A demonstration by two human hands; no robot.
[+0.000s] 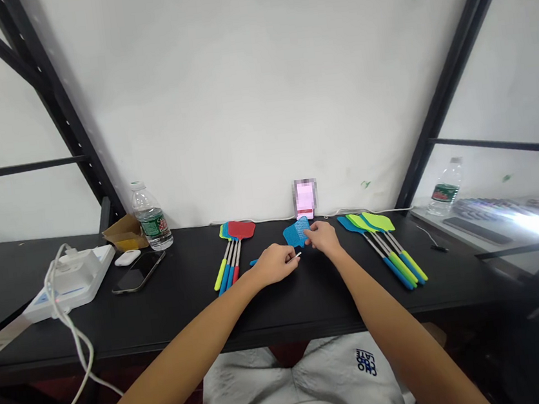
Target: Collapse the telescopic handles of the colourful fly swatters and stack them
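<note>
At the middle of the black table, my right hand [321,237] pinches the edge of a blue fly swatter head [294,233]. My left hand [276,264] is closed around a fly swatter handle, with its blue grip end [254,263] showing on one side and a short metal rod tip [297,255] on the other. The rod tip lies close below the blue head; I cannot tell whether the two touch. Left of my hands lies a fanned group of fly swatters [230,258] with red, blue and yellow-green heads. Another fanned group [387,247], blue and yellow-green, lies to the right.
A lit phone [305,199] leans on the wall behind my hands. To the left are a water bottle [152,218], a cardboard box [126,232], a white case [127,258], a dark phone [140,271] and a power strip [71,279] with white cables. A thin cable [433,238] lies at right.
</note>
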